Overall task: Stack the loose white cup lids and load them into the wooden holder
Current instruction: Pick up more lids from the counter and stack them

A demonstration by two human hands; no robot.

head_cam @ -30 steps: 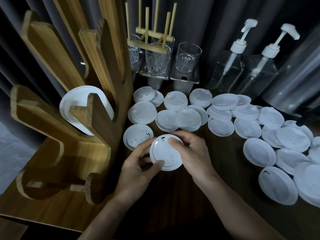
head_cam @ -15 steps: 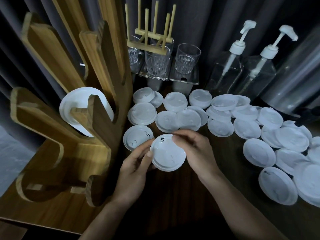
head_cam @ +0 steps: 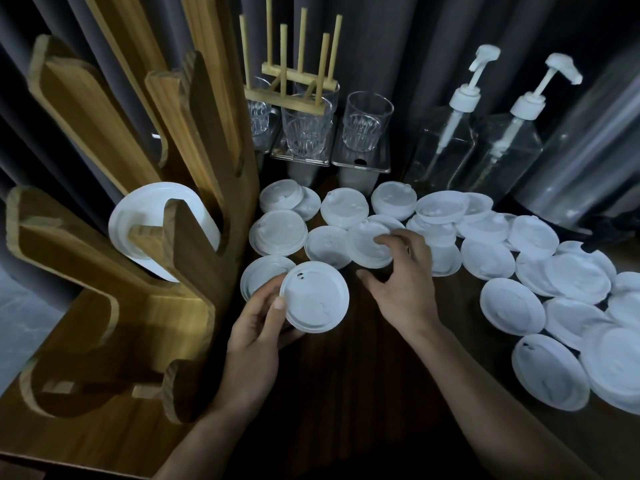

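The left hand (head_cam: 254,336) pinches a small stack of round white plastic cup lids (head_cam: 314,296) at its rim, thumb on top, the other fingers underneath. The right hand (head_cam: 401,287) holds nothing; its fingers are spread and curved over a loose white lid (head_cam: 369,247) on the dark wooden table (head_cam: 346,393). I judge the lids are light, thin and a little slippery, so the rim is the best place to grip. Many more lids lie around, and 1 stack already rests in the tall wooden holder (head_cam: 194,258). Dark curtains (head_cam: 398,46) close the dim room.
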